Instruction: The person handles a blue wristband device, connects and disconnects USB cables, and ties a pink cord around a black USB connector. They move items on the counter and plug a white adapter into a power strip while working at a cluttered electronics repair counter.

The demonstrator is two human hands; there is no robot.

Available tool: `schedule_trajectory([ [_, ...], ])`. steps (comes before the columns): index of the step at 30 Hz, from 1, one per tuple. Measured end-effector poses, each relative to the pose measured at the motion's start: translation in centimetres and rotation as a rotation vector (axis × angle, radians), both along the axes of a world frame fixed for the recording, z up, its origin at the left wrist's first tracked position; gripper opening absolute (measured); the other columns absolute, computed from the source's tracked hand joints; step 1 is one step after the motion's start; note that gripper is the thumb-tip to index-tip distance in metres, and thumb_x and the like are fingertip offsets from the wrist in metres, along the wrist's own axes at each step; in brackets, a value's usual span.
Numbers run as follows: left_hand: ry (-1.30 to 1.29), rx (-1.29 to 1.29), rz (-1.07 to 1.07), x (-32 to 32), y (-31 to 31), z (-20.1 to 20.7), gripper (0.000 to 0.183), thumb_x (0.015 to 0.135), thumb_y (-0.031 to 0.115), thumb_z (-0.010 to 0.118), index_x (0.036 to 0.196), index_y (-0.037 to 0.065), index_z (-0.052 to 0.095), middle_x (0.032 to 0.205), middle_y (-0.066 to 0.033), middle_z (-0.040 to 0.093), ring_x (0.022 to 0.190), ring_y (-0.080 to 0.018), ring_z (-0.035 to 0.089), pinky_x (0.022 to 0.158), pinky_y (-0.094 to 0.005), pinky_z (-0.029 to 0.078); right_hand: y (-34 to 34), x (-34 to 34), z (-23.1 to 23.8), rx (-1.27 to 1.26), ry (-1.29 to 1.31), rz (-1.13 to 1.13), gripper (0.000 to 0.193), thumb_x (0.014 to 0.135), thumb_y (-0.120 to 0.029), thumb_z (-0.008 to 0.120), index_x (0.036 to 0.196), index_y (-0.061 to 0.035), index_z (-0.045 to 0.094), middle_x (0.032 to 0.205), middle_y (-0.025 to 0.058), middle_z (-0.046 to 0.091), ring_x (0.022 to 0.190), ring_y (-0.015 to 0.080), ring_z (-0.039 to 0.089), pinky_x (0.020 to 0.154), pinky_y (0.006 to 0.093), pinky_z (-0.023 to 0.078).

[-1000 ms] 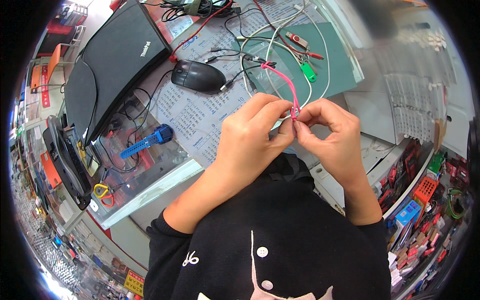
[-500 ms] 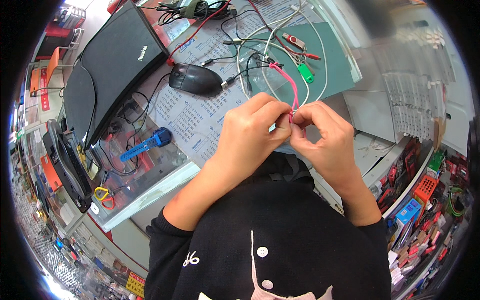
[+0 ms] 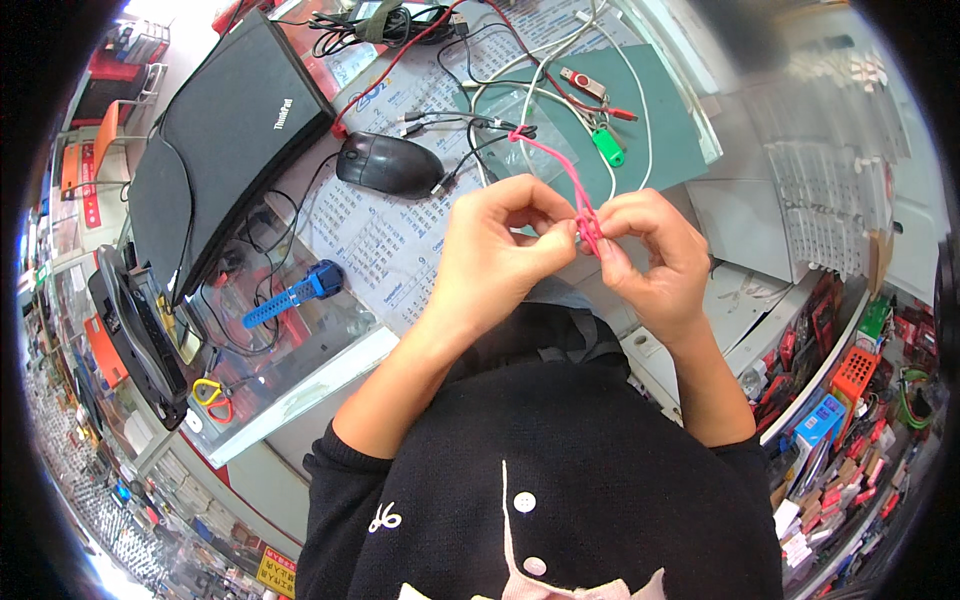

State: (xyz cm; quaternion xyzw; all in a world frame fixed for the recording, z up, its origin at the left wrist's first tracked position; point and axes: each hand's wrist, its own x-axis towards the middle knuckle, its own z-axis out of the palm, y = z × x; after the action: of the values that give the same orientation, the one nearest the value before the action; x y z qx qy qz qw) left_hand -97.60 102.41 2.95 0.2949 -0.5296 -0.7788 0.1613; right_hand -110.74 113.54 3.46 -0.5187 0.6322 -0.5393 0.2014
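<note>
My left hand [image 3: 497, 255] and my right hand [image 3: 648, 252] meet over the glass counter, both pinching a pink cable [image 3: 568, 175] at its near end between thumbs and fingertips. The cable runs away from my fingers toward a tangle of black and white cords [image 3: 500, 110] on a green mat [image 3: 660, 130]. What sits at the cable's tip is hidden by my fingers.
A black mouse [image 3: 388, 163] lies left of my hands on a printed paper sheet [image 3: 380, 235]. A closed black laptop [image 3: 225, 135] sits at far left, a blue watch strap [image 3: 290, 295] below it. A red flash drive [image 3: 582, 83] and green tag [image 3: 606, 146] rest on the mat.
My hands have stayed together on the pink cable, shifting slightly with small finger movements. The view has tilted a little, so the desk items sit lower in the frame.
</note>
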Motion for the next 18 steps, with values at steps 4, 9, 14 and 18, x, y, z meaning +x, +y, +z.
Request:
schedule_trajectory([
  [4,-0.022,-0.231,0.084,0.1,0.4,0.0,0.005,0.078,-0.002,0.062,0.081,-0.002,0.059,0.079,-0.004,0.061,0.071,-0.0104,0.061,0.065,-0.0239,0.051,0.9,1.3,1.1,0.162,-0.186,-0.085,0.016,0.072,0.007,0.066,0.085,0.0024,0.058,0.078,0.0088,0.06,0.07,0.0143,0.058,0.067,0.026,0.047],
  [9,-0.007,-0.597,0.149,-0.1,0.5,-0.3,0.011,0.068,-0.003,0.064,0.075,0.0,0.056,0.069,-0.0052,0.057,0.062,-0.0114,0.058,0.057,-0.0252,0.05,1.5,1.5,2.2,0.287,0.055,-0.096,0.009,0.078,-0.004,0.067,0.082,0.0003,0.061,0.075,0.0068,0.06,0.066,0.0126,0.057,0.059,0.0244,0.044],
  [14,0.095,-0.676,0.152,-0.2,0.2,-0.2,0.015,0.064,-0.005,0.063,0.074,0.001,0.053,0.068,-0.0064,0.054,0.059,-0.0154,0.055,0.054,-0.0274,0.046,1.2,0.4,2.6,0.262,-0.081,-0.025,0.011,0.081,-0.007,0.065,0.084,0.0022,0.061,0.076,0.0056,0.06,0.067,0.0108,0.055,0.061,0.0232,0.044],
  [18,0.113,-0.827,0.125,-0.1,0.3,0.0,0.016,0.064,-0.006,0.063,0.075,0.002,0.053,0.069,-0.0066,0.053,0.06,-0.0178,0.055,0.054,-0.0287,0.045,0.6,0.5,2.6,0.343,-0.258,0.004,0.013,0.082,-0.009,0.064,0.089,0.0011,0.061,0.081,0.006,0.064,0.071,0.0089,0.057,0.062,0.0224,0.044],
])
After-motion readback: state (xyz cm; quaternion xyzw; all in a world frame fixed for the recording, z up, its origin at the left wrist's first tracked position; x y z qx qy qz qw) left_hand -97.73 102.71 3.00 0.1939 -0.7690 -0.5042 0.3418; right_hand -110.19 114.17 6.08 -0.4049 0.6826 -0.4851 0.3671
